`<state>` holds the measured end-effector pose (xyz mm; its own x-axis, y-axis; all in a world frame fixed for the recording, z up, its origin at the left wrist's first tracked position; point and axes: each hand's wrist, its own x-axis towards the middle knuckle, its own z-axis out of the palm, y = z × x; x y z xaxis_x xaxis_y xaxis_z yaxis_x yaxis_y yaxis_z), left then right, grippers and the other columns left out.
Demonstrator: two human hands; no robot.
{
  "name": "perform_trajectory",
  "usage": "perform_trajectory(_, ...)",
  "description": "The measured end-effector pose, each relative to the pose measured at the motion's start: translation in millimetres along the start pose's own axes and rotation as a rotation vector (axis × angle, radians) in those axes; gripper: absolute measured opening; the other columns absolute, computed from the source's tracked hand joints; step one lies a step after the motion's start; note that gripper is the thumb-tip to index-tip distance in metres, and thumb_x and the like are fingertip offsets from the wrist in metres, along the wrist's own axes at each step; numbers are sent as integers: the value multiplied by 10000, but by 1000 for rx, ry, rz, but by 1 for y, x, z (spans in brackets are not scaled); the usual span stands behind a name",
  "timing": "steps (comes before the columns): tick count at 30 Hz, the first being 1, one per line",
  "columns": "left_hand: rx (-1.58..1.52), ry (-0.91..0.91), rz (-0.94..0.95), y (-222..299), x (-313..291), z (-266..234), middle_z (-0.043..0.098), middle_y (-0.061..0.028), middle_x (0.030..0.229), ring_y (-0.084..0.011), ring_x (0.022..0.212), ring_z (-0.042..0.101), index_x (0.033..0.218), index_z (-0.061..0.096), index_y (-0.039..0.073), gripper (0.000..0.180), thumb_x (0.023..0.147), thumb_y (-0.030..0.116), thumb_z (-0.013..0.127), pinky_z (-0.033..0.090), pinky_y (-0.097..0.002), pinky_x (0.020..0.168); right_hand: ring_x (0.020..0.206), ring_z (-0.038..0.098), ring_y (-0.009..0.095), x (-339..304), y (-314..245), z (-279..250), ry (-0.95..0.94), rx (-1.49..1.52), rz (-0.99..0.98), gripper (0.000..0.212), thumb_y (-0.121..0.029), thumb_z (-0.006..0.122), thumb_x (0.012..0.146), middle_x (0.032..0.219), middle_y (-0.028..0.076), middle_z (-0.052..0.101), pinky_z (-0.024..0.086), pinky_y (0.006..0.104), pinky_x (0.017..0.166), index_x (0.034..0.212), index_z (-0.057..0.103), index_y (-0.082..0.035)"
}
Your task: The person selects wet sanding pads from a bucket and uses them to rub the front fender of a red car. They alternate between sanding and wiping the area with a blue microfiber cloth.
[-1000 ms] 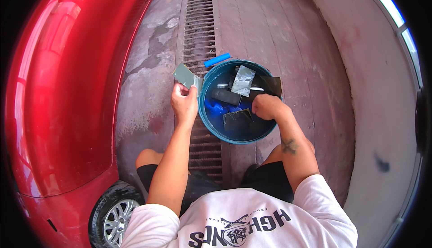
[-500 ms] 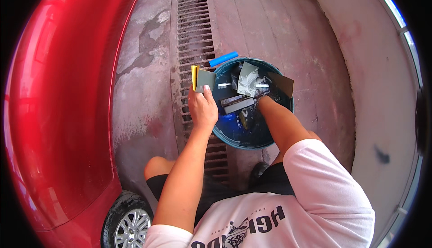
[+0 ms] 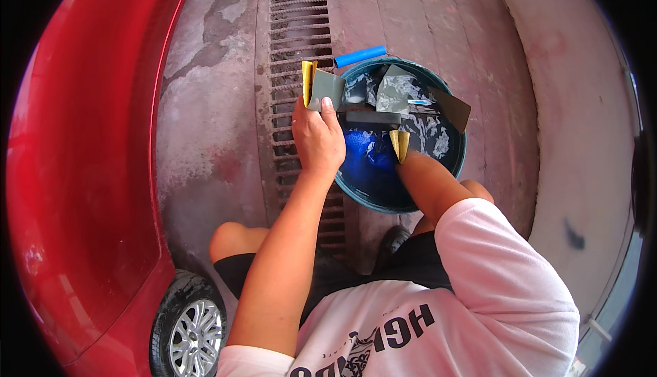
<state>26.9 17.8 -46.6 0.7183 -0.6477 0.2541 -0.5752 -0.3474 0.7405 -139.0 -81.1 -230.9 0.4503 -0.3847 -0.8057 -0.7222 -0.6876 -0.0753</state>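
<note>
My left hand (image 3: 318,134) is closed around folded sandpaper (image 3: 327,89), grey on its face with yellow backing, held at the left rim of a dark teal bucket of water (image 3: 348,187). My right hand (image 3: 412,163) reaches down into the bucket; its fingers are hidden in the water. Against that wrist stands a folded yellowish piece of sandpaper (image 3: 400,144). A dark sanding block (image 3: 373,118) lies across the middle of the bucket, and a wet grey sheet (image 3: 397,89) sits behind it. Another brown-grey sheet (image 3: 452,109) leans over the right rim.
A blue tube (image 3: 360,56) rests by the bucket's far rim. The metal floor grate (image 3: 298,28) runs beneath my left hand. On the left is a red car (image 3: 89,172) with its wheel (image 3: 191,329); on the right, a pale wall (image 3: 575,124).
The folded yellowish sandpaper now shows beside my right wrist. The dark block has shifted and lies level, and a small white-handled brush no longer shows. My left hand still holds its sandpaper.
</note>
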Motion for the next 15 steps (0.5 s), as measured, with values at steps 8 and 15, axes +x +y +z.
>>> perform_trajectory(8, 4, 9, 4, -1, 2, 2, 686, -245, 1146, -482, 1050, 666, 1230, 617, -13, 275, 1118, 234, 570, 523, -598, 910, 1271, 725, 243, -40, 38, -48, -378, 488, -60, 527, -473, 694, 1021, 1427, 99, 742, 589, 441, 1072, 1432, 729, -146)
perform_trajectory(15, 14, 26, -21, -3, -1, 4, 696, -237, 1177, -485, 1081, 670, 1266, 623, -2, 299, 1115, 252, 581, 537, -589, 938, 1270, 722, 225, -53, 36, -93, -833, 1209, 3, 564, -520, 687, 1038, 1447, 89, 733, 587, 436, 1080, 1469, 708, -159)
